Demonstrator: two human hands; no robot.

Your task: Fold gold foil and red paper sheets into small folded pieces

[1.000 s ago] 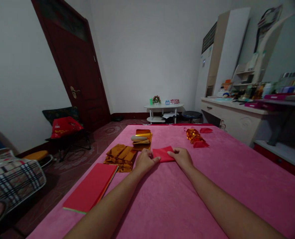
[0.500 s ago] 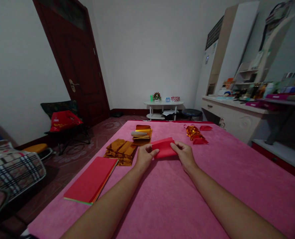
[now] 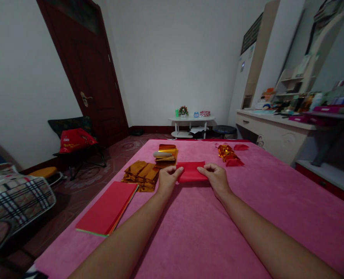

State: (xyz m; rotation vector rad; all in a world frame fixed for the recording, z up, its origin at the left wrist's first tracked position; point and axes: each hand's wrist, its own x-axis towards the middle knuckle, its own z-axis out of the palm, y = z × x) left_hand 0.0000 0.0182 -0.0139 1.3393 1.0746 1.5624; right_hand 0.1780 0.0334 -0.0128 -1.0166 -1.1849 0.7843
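A folded piece of red paper [image 3: 191, 172] is stretched between my two hands, a little above the pink tablecloth [image 3: 206, 228]. My left hand [image 3: 168, 180] pinches its left edge between thumb and fingers. On the right edge, my right hand [image 3: 216, 179] grips it the same way. Left of my left hand lies a pile of folded gold foil sheets [image 3: 141, 175]. Just behind that pile, more gold foil [image 3: 167, 149] carries a grey, rounded object [image 3: 162, 154] whose kind I cannot make out. A stack of red paper [image 3: 109, 207] with other colours beneath lies nearest my left forearm.
At the table's far right are crumpled gold foil pieces [image 3: 226, 152] and red paper pieces [image 3: 235, 162]. Beyond the table stands a small white side table [image 3: 189, 119] beside a dark stool [image 3: 224, 130]. A dresser [image 3: 279, 130] is on the right, a folding chair [image 3: 69, 123] on the left.
The red paper has turned from a slight tilt to nearly level, its right side lowered. Both hands keep hold of it. The view has shifted slightly.
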